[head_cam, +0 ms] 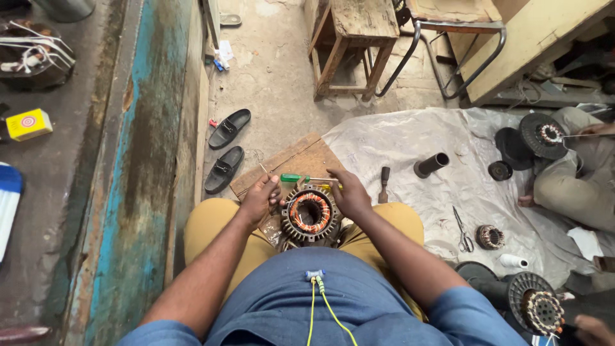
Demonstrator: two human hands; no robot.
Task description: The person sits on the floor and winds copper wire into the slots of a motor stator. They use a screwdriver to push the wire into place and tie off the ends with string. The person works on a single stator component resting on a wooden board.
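Copper windings glowed orange inside the round stator (311, 216) that sat in my lap, between my knees. My left hand (259, 200) was clenched around a thin metal rod (264, 169) at the stator's left rim; my right hand (349, 194) grasped its upper right edge, fingers curled over it. A green-handled screwdriver (300, 178) lay on the wooden board (288, 163) just beyond. 2 black shoes (225, 148) rested on the floor to my left, scissors (462, 232) on the plastic sheet (397, 138) to my right.
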